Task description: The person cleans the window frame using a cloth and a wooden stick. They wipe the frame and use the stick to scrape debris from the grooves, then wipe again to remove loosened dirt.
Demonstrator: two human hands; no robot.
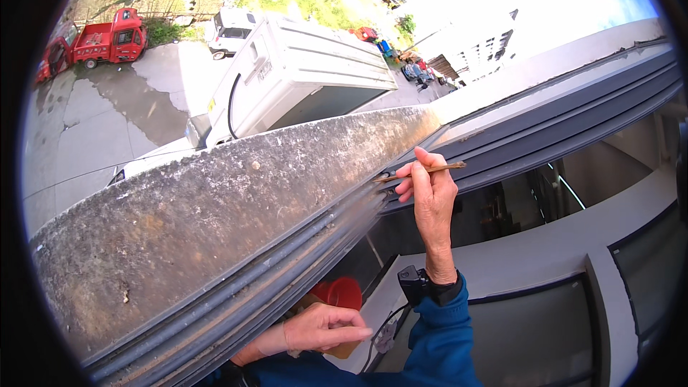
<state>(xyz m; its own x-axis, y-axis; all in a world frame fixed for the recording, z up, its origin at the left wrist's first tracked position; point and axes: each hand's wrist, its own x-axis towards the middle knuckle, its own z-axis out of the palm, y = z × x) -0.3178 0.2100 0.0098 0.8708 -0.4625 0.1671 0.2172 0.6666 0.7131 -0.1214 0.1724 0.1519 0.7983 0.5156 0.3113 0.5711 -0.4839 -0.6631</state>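
My right hand (432, 190) pinches a thin brown wooden stick (450, 167) between thumb and fingers. The stick's far tip reaches the dark metal window track (315, 226), where the track meets the dark frame on the right. Whether the tip carries bristles is too small to tell. Lower down, my left hand (326, 326) hovers on the near side of the track, its fingers stretched toward the right, holding nothing that shows. Partly behind it stands a red bucket (340, 292). A black device (413, 284) with a cable is strapped at my right wrist.
Beyond the track runs a rough, stained concrete ledge (215, 186) with a drop outside. Below are a white box truck (308, 64) and a red three-wheeled cargo vehicle (115, 37). Dark sliding-frame rails (566, 118) extend right. Grey-panelled surfaces (530, 330) lie near my right arm.
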